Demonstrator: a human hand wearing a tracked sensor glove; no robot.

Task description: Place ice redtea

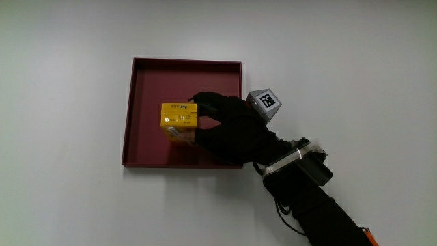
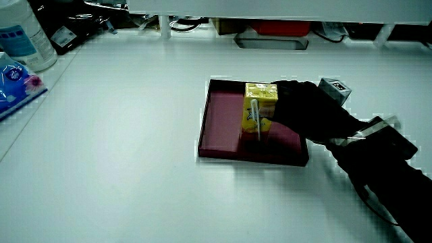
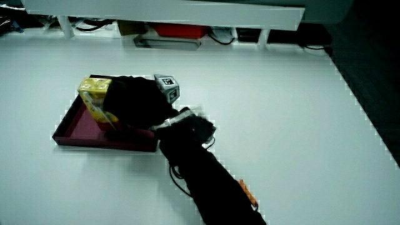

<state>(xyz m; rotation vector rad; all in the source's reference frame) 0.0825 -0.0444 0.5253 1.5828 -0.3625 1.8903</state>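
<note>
A yellow drink carton (image 1: 179, 119) stands upright inside the dark red square tray (image 1: 143, 96); it also shows in both side views (image 2: 260, 108) (image 3: 94, 95), with a straw on its side. The gloved hand (image 1: 229, 126) is over the tray beside the carton, its fingers wrapped around the carton's top and side. In both side views the hand (image 2: 304, 108) (image 3: 134, 100) covers part of the carton. The patterned cube (image 1: 265, 102) sits on the back of the hand. The forearm reaches toward the person.
The red tray (image 2: 223, 128) (image 3: 69, 128) lies on a white table. A plastic bottle (image 2: 23, 37) and a blue packet (image 2: 13, 77) sit near the table's edge in a side view. A low partition with cables and boxes beneath it runs along the table.
</note>
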